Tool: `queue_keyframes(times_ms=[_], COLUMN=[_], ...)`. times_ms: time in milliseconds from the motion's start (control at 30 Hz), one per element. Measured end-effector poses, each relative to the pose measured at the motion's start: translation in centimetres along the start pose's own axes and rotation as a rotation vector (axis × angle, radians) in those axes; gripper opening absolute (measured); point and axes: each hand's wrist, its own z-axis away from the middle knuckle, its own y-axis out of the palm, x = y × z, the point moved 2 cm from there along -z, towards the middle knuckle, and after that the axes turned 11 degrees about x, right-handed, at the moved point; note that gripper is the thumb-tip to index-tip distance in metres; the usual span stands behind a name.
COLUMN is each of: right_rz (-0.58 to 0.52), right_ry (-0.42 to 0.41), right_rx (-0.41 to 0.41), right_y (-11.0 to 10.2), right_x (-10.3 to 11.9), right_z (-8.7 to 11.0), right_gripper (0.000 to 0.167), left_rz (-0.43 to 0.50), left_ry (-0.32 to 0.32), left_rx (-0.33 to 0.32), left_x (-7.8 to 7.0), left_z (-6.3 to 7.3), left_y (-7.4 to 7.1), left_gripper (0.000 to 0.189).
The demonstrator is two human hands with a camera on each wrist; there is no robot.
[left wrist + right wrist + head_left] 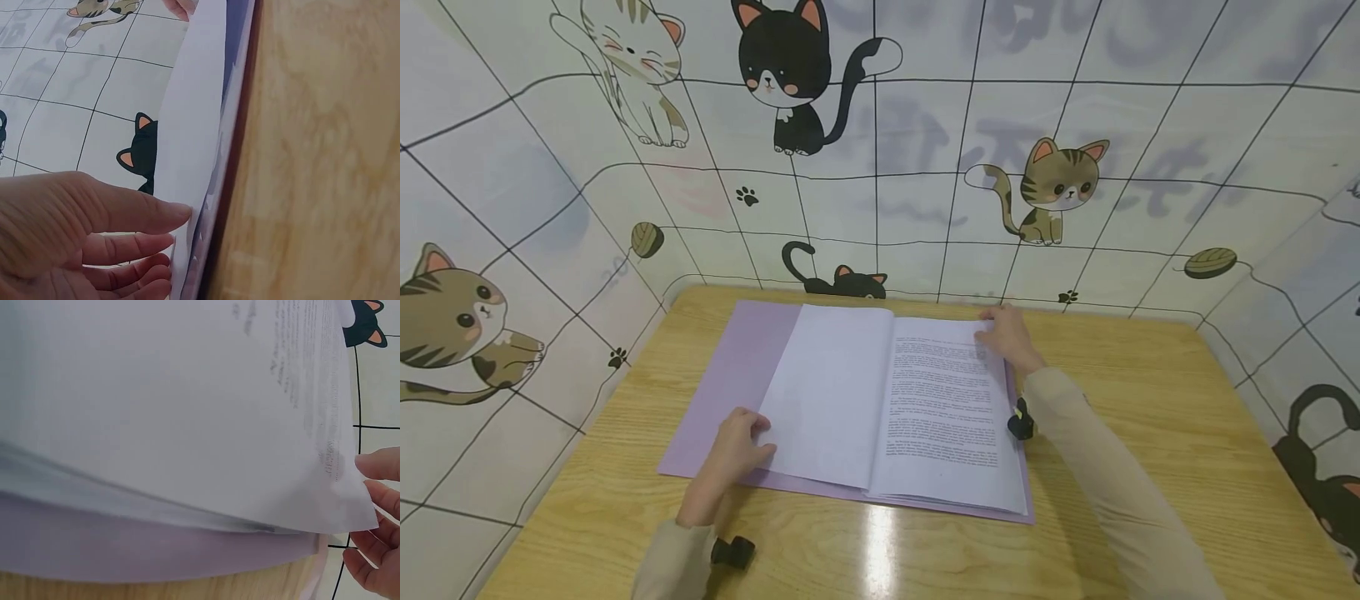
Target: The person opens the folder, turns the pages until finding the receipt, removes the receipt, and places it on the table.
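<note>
A purple folder (pixel 730 358) lies spread on the table with white sheets inside. Its left page (pixel 827 392) is blank and its right page (pixel 943 400) carries printed text. At the lower left edge of the blank page is my left hand (pixel 737 446), its thumb resting on the paper and its fingers loosely bent beside the edge in the left wrist view. My right hand (pixel 1011 337) holds the printed page's upper right corner. In the right wrist view, the thumb (pixel 378 464) touches that page's edge, and some fingers pass behind the corner.
A wooden table (pixel 1120 367) carries the folder. White wall covering (pixel 925 117) with cat drawings and grid lines rises at the back and both sides. Small dark devices (pixel 733 552) are worn at both wrists.
</note>
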Motion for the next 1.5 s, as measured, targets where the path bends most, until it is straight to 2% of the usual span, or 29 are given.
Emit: queue_keyframes(times_ms=[300,500,600,733,867,1300,1500], right_rz=[-0.052,-0.204,-0.320,-0.418,-0.468,-0.645,-0.730], right_ry=[0.000,-0.044,-0.051,-0.026,-0.012,-0.042,-0.083], right_rx=[-0.014,0.003,0.063,0.161,0.233,0.410,0.456], right_y=[-0.5,-0.9,-1.2,-1.5,-1.8,-2.2,-2.1], right_x=[0.2,0.0,0.2,0.3,0.6,3.3,5.1], right_z=[0.5,1.0,1.4,1.9,2.6,4.9,5.6], right_gripper=[0.037,0.034,0.040,0.042,0.038,0.044,0.045], left_rz=[0.017,0.026,0.033,0.043,0.042,0.036,0.033], left_ry=[0.010,0.010,0.015,0.021,0.020,0.020,0.016], left_rx=[0.002,-0.001,-0.004,-0.008,-0.008,-0.003,-0.004], left_x=[0.2,0.4,0.6,0.7,0.8,0.8,0.8], left_z=[0.0,0.0,0.0,-0.1,-0.1,-0.1,-0.1], left_y=[-0.1,0.0,0.0,0.1,0.1,0.1,0.1], left_gripper=[0.027,0.026,0.026,0.027,0.027,0.028,0.027])
